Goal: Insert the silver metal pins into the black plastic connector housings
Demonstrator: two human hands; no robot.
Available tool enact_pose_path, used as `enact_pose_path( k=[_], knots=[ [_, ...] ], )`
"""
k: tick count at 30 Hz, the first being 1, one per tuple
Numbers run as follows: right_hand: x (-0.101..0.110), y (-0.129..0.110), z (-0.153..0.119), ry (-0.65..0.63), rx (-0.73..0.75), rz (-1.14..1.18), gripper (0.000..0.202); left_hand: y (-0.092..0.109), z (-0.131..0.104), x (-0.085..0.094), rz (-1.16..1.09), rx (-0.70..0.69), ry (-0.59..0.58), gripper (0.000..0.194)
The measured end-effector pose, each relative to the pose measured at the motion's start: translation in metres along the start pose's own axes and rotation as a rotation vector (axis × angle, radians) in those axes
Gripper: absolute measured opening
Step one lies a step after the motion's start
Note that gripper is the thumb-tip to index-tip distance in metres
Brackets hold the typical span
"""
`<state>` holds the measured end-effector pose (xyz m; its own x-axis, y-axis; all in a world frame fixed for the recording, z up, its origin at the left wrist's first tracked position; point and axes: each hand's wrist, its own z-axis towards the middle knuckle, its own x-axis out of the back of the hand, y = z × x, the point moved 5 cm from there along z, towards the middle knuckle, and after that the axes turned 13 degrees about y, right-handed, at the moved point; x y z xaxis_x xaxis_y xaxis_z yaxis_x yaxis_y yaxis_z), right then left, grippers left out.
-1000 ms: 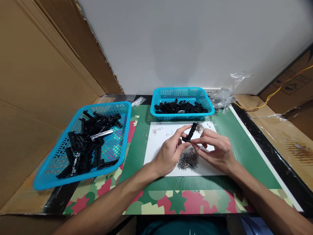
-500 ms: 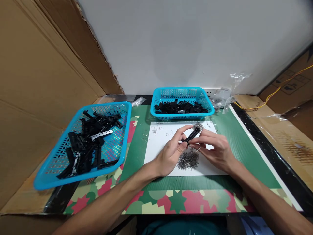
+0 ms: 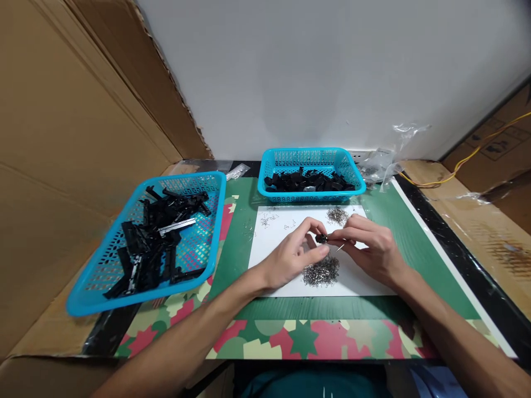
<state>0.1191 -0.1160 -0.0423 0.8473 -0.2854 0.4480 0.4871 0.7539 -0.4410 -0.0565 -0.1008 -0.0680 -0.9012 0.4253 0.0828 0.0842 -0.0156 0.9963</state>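
A small black plastic part (image 3: 321, 238) is between my two hands over the white paper, turned so mostly its end shows. My left hand (image 3: 290, 255) curls around it from the left, index finger above and thumb below. My right hand (image 3: 373, 243) pinches in from the right, fingertips touching the part. A thin metal rod (image 3: 340, 247) sticks out from the right fingers. Just below the hands lies a heap of tiny bent metal pieces (image 3: 321, 272), and a smaller pile of metal bits (image 3: 337, 215) sits behind them.
A blue basket (image 3: 219, 232) of long black parts stands at left; another blue basket (image 3: 311, 197) of black pieces is at the back. White paper (image 3: 265, 254) lies on a green mat (image 3: 415, 243). Plastic bags (image 3: 379, 163) and a yellow cable (image 3: 460, 160) are at back right.
The black part has turned from lying lengthwise to nearly end-on and sits lower. My left thumb has shifted down and right. The rod stays in my right hand.
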Motion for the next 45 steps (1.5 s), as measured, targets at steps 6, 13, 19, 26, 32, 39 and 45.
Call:
enact_pose_path(
  k=[6, 13, 19, 26, 32, 39, 45],
  knots=[
    [0.000, 0.012, -0.002, -0.053, -0.060, -0.032, 0.014, 0.003, 0.002, 0.010, 0.441, -0.306, 0.203, 0.023],
    [-0.006, 0.020, -0.004, -0.197, -0.156, -0.057, 0.021, 0.001, 0.001, 0.011, 0.656, -0.440, 0.301, 0.014],
    [0.008, 0.025, -0.001, -0.081, -0.171, -0.095, 0.023, 0.000, -0.002, 0.005, 0.796, -0.522, 0.301, 0.016],
    [0.009, 0.022, -0.001, 0.164, -0.588, 0.154, 0.013, 0.000, -0.006, -0.003, 0.920, -0.669, 0.235, 0.010],
    [-0.011, 0.016, -0.006, 0.113, -0.663, 0.169, 0.018, -0.002, -0.007, -0.007, 1.009, -0.743, 0.214, 0.009],
    [-0.011, 0.012, -0.005, 0.061, -0.579, 0.079, 0.017, -0.002, -0.007, -0.007, 1.009, -0.713, 0.211, 0.010],
    [-0.012, 0.006, -0.004, 0.036, -0.430, -0.032, 0.021, -0.002, -0.007, -0.007, 0.957, -0.640, 0.199, 0.012]
  ],
)
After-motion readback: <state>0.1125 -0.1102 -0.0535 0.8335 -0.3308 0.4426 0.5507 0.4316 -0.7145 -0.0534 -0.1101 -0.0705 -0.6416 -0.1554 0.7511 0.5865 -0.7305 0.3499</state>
